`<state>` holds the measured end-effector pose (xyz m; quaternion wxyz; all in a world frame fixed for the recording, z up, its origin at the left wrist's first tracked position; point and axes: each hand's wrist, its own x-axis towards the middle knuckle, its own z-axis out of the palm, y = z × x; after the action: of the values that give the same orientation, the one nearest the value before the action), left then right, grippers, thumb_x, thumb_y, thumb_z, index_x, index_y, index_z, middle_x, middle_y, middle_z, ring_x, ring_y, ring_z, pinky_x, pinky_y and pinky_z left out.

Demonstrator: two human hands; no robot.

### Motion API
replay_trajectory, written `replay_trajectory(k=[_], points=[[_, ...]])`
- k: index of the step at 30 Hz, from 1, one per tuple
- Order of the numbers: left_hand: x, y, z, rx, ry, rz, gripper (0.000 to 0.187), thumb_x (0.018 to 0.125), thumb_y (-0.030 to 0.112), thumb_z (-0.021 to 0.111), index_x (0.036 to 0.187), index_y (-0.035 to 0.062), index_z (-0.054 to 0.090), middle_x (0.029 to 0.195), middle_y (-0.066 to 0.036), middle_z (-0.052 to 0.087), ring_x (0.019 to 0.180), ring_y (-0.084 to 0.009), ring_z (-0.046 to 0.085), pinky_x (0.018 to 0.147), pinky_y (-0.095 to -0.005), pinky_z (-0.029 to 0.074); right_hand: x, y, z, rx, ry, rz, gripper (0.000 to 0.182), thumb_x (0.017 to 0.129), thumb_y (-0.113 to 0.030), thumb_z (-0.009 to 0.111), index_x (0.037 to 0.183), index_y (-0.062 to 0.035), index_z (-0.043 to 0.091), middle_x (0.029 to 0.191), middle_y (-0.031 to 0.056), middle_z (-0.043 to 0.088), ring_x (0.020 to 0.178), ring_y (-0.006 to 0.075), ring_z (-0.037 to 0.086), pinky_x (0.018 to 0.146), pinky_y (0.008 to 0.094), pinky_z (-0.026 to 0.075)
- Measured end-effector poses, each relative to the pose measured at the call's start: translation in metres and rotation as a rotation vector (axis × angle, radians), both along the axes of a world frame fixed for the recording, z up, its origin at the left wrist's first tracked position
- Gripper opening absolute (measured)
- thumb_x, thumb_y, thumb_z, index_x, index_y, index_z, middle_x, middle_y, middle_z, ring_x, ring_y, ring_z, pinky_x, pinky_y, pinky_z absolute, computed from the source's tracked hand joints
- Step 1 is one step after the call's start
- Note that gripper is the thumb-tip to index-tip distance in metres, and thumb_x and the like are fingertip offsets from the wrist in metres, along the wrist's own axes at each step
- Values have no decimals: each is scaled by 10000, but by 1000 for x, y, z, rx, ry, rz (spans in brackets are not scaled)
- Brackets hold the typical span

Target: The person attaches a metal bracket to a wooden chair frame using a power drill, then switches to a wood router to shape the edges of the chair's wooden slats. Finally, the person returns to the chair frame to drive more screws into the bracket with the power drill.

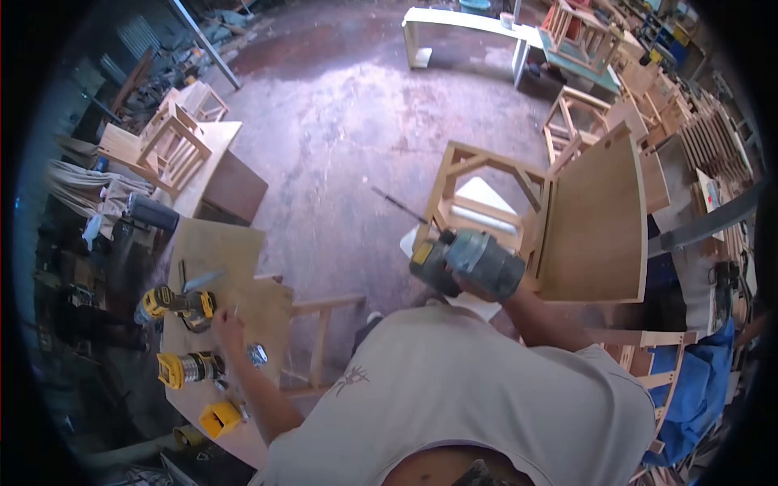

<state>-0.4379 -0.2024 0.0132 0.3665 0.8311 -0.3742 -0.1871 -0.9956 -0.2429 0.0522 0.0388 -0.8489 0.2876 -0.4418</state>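
My right hand (466, 285) grips a grey-green power drill (489, 265), and its long thin bit points up and left. Beyond the drill a wooden chair (596, 223) lies tipped over, its braced seat frame facing me and its broad panel to the right. My left hand (228, 326) is over the plywood worktop (215, 247), fingers closed; a small thin thing shows at the fingertips, too small to name. Right beside that hand lies a yellow-and-black cordless drill (193, 308). A yellow-ended cylindrical tool (190, 369) and a small shiny packet (257, 355) are nearby.
An open yellow box (219, 419) sits near the worktop's front. Wooden chairs (174, 146) stand on a table at the left. More chair frames (574, 117) and stacked slats (713, 146) line the right. A white bench (466, 22) stands at the back.
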Motion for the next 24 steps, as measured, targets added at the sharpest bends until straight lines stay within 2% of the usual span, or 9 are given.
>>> replay_trajectory(k=[2,4,7,13,15,17,20,21,24], points=[[-55,-32,0,-50,311,-183,236,922,184,542,1052,-12,566,870,-59,572,743,-119,574,641,-264,488,-19,5,-14,277,53,-57,145,828,-151,562,962,-96,554,925,105,552,885,276,572,764,405,472],[-119,-73,-3,-9,477,-392,214,924,196,557,1035,14,568,887,-69,593,705,-122,582,641,-267,513,-34,9,-37,291,33,-103,174,841,-184,563,995,-103,554,934,96,557,879,265,571,773,395,474],[-223,-124,6,166,473,-848,199,901,204,589,955,13,577,756,-50,603,598,-109,561,521,-258,471,-52,20,-59,401,128,-250,246,846,-204,593,1066,-102,549,994,81,574,921,237,572,816,378,473],[-364,-215,-16,217,185,-1479,135,875,123,600,949,11,582,749,-54,595,621,-111,558,560,-257,462,-48,47,-42,651,-444,-320,265,827,-130,624,1084,-107,561,1069,96,583,969,253,573,831,357,471],[-391,-241,-44,150,244,-1601,166,850,132,622,965,14,599,779,-63,626,685,-145,598,611,-289,490,-46,59,-64,606,-412,-549,226,813,-103,671,1032,-113,615,926,44,637,915,234,617,838,388,494],[-416,-267,-74,69,31,-1868,225,816,160,656,987,23,604,806,-87,648,740,-182,623,656,-323,505,-37,57,-10,541,290,-847,181,804,-191,684,971,-139,639,924,69,635,909,278,614,784,388,499],[-443,-290,-117,29,47,-2034,235,735,229,721,852,38,650,806,-118,666,771,-223,628,702,-372,499,-6,66,1,666,-37,-1162,238,767,-300,707,948,-151,667,936,96,633,894,308,609,723,416,501],[-450,-293,-129,76,8,-2055,228,734,208,717,852,25,651,821,-117,677,770,-228,640,699,-368,504,-3,78,-10,387,61,-1215,300,749,-341,719,977,-153,667,978,107,626,901,317,604,733,430,503],[-467,-294,-139,274,-6,-2240,209,723,151,724,872,19,661,839,-87,699,763,-209,659,686,-338,517,9,99,-39,503,154,-1477,400,737,-378,725,1063,-159,647,1030,113,608,932,310,598,785,415,493]])
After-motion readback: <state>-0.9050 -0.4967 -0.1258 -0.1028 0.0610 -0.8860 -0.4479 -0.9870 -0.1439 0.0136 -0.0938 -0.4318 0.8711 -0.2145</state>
